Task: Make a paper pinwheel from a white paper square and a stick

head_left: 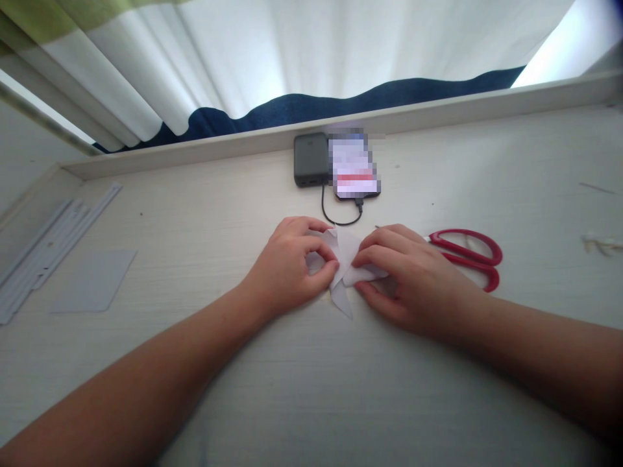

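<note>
Between my two hands is a piece of white folded paper (346, 250) with several pointed flaps, one of them reaching toward me. My left hand (299, 259) pinches its left side, thumb and forefinger meeting near the middle fold. On the other side my right hand (403, 275) grips the right flap between thumb and fingers, which cover part of it. Red-handled scissors (467, 250) lie just beyond my right hand, their blades mostly hidden behind it.
A black power bank (310, 160) and a phone (355, 165) joined by a short cable (335, 222) lie near the back ledge (233, 144). At the left are a flat paper sheet (97, 280) and a stack of paper strips (48, 250). Curtains (292, 52) hang behind.
</note>
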Tool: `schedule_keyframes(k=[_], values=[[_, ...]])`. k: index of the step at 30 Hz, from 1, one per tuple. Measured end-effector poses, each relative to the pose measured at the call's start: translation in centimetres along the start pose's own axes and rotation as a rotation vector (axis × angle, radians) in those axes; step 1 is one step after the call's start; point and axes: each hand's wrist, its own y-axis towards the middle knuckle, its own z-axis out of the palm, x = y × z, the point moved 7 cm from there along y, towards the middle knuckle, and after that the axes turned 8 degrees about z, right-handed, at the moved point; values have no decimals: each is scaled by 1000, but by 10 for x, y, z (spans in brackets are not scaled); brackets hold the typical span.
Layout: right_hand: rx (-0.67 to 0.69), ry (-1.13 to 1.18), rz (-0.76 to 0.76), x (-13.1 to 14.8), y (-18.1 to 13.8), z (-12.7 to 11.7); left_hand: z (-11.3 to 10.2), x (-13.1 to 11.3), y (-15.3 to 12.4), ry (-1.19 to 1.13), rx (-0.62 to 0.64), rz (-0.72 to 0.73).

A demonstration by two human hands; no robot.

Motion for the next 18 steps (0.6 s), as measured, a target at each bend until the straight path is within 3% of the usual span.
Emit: schedule_keyframes(k=[18], values=[[29, -30, -38, 2, -1, 2, 1, -1, 0, -4, -26, 7]])
